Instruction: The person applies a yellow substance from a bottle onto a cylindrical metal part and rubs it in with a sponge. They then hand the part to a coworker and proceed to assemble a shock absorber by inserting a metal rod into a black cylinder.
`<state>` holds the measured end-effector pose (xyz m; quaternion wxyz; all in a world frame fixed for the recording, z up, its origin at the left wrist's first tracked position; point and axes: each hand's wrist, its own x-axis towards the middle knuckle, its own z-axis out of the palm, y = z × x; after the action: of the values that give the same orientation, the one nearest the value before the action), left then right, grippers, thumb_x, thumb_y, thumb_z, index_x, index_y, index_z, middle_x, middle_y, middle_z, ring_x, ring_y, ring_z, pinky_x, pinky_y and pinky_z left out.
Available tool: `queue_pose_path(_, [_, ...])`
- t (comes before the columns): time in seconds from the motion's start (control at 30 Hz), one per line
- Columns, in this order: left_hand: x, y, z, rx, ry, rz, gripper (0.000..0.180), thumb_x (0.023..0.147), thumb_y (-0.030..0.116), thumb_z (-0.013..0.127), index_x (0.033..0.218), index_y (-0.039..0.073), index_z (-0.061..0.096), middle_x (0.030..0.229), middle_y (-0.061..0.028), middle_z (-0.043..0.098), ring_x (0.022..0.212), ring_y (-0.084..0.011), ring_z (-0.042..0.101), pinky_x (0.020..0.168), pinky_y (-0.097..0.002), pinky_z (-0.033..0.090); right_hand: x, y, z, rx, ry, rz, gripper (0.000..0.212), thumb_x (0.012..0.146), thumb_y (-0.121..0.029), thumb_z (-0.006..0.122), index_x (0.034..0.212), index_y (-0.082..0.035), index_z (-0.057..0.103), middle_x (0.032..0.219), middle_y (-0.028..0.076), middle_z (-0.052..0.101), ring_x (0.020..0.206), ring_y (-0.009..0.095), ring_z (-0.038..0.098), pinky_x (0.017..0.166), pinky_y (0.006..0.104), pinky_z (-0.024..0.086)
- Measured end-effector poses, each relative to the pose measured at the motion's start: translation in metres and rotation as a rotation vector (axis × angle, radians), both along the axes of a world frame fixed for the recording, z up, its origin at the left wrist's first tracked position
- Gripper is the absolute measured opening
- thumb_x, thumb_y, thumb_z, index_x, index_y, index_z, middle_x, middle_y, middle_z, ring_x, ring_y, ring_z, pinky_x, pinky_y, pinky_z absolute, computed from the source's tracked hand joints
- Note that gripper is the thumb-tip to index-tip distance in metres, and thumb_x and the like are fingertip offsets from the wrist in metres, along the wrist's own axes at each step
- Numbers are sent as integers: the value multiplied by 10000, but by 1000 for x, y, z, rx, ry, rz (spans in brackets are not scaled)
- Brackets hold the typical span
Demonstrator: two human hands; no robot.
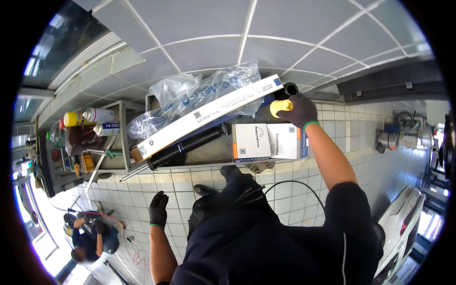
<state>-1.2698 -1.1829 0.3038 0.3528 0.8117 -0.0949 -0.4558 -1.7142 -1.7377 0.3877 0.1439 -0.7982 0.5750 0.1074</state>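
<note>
Here, a cart-like metal shelf (209,154) stands on the white tiled floor (285,199) and carries several items. A long white cardboard box (209,115) lies diagonally across its top, with a crumpled clear plastic bag (199,90) behind it. Just below the box, and roughly parallel to it, lies a black shock absorber (187,146) whose thin steel rod points toward the lower left. Two small white-and-orange cartons (266,141) stand side by side at the front edge, directly under the raised right arm. A side compartment on the left holds spray cans (97,116) and hand tools. At the far lower left another person (90,237) crouches on the floor, well apart from the shelf. The right hand (300,110), in a dark work glove with a green cuff, reaches over the cartons and closes its fingers around a yellow bump stop (280,107). This part is a short, pale-yellow, rounded cylinder; it is held just above the cartons, beside the right end of the long box and in front of a black tube end (287,89). The left hand (158,209), gloved likewise, hangs free below the shelf with its fingers loosely curled, holding nothing.
</note>
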Motion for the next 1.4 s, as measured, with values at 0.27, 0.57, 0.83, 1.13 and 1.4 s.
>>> queue_pose_path(0.27, [-23,-16,54,212,-298,-303,638,1016,390,779,1514,13,649,1410,-188,753,1293,-293,725,1117,-414,558,-39,-54,-49,65,-262,57,731,693,-257,964,1361,-84,722,1325,169,749,1241,388,715,1089,484,572])
queue_pose_path(0.57, [-74,79,70,267,-200,34,688,1003,472,724,1545,57,632,1416,-175,755,1309,-334,719,1127,-440,550,-74,-43,-47,101,-399,98,606,803,-245,922,1309,13,710,1246,189,719,1153,337,679,1030,450,539])
queue_pose_path(0.83, [-82,151,74,8,-125,285,785,987,405,802,1652,112,505,1526,-185,683,1410,-345,657,1190,-449,521,-59,60,140,229,-561,83,595,853,-142,876,1382,32,667,1278,113,711,1151,233,681,1043,390,549])
queue_pose_path(1.13, [-99,216,154,-671,-91,33,1331,835,255,972,1802,155,63,1720,-199,445,1543,-373,503,1276,-503,429,198,442,192,1172,-887,520,687,790,-278,867,1357,37,640,1241,133,742,1114,238,740,984,385,600])
queue_pose_path(1.4, [-132,369,180,-1174,-55,761,1224,697,-30,951,1726,137,309,1593,-147,541,1483,-296,538,1252,-468,458,288,635,148,1870,-730,368,790,805,-321,910,1446,17,595,1381,151,712,1278,291,705,1137,427,534])
